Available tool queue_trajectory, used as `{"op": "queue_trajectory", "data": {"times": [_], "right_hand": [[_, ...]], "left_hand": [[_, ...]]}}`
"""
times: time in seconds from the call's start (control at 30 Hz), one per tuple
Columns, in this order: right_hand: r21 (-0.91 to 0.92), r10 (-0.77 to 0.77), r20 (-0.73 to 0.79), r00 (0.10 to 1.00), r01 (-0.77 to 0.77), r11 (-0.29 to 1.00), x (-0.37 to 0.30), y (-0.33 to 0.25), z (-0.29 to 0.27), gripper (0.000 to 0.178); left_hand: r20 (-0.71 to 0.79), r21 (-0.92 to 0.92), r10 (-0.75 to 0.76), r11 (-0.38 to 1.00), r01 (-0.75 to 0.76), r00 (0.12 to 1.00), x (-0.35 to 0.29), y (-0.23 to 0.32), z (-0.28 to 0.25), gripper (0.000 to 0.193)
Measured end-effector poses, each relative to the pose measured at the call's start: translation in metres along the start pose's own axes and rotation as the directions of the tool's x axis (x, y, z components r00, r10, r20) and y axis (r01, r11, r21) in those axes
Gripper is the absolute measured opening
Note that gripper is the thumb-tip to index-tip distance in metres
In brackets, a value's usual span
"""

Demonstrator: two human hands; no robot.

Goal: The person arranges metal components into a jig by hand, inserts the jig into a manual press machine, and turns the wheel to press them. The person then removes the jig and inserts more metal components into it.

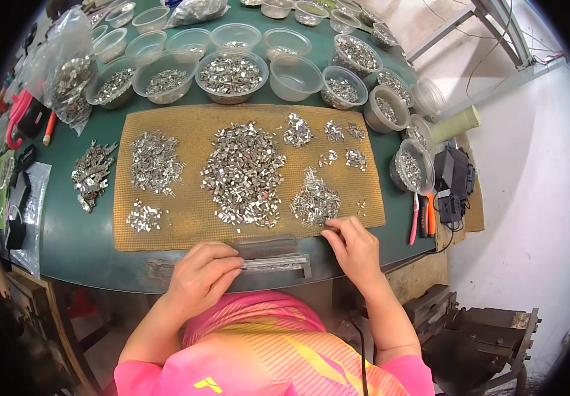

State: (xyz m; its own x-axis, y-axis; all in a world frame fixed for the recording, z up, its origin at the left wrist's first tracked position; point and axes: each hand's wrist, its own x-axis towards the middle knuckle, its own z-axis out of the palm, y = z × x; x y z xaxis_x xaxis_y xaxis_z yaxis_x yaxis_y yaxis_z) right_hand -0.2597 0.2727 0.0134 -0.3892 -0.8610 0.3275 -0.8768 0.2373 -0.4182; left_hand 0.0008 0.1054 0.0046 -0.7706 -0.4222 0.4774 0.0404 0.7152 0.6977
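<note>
My left hand (pixel 203 276) rests over a long narrow metal fixture (pixel 275 264) at the table's near edge. Its thumb and fingers are pinched together at the fixture's bright row; whatever they hold is hidden. My right hand (pixel 356 249) is at the mat's near edge, beside a pile of small silvery metal pins (pixel 316 200). Thumb and forefinger are drawn together there, and anything between them is too small to make out. Behind the fixture lies a flat dark metal plate (pixel 265 246). Small metal pieces (pixel 244 173) are heaped in the middle of the brown textured mat (pixel 192 117).
More metal pieces form piles (pixel 155 162) on the mat, with linked metal strips (pixel 92 173) to its left. Plastic bowls (pixel 231 76) line the far and right sides. Pliers (pixel 430 214) lie at right, a bulging plastic bag (pixel 70 86) at far left.
</note>
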Motion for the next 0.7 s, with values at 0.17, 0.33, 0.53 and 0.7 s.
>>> {"op": "queue_trajectory", "data": {"times": [0.17, 0.33, 0.53, 0.7], "right_hand": [[-0.086, 0.014, 0.080, 0.997, -0.007, 0.996, 0.013, 0.000, 0.001, 0.015], [0.024, 0.002, 0.135, 0.991, -0.005, 1.000, 0.013, 0.003, -0.007, 0.013], [-0.165, 0.010, 0.198, 0.980, 0.024, 0.986, 0.007, 0.001, -0.011, 0.011], [-0.285, -0.049, 0.172, 0.984, 0.097, 0.953, 0.010, -0.014, -0.013, 0.011]], "left_hand": [[-0.056, 0.162, -0.052, 0.985, 0.060, 0.997, 0.007, -0.006, -0.031, 0.020], [-0.171, 0.373, -0.127, 0.910, 0.183, 0.977, 0.010, -0.031, -0.063, 0.013], [-0.128, 0.502, -0.175, 0.838, 0.216, 0.976, 0.023, -0.053, -0.078, 0.012], [-0.060, 0.656, -0.161, 0.738, 0.160, 0.985, 0.039, -0.072, -0.067, 0.010]]}}
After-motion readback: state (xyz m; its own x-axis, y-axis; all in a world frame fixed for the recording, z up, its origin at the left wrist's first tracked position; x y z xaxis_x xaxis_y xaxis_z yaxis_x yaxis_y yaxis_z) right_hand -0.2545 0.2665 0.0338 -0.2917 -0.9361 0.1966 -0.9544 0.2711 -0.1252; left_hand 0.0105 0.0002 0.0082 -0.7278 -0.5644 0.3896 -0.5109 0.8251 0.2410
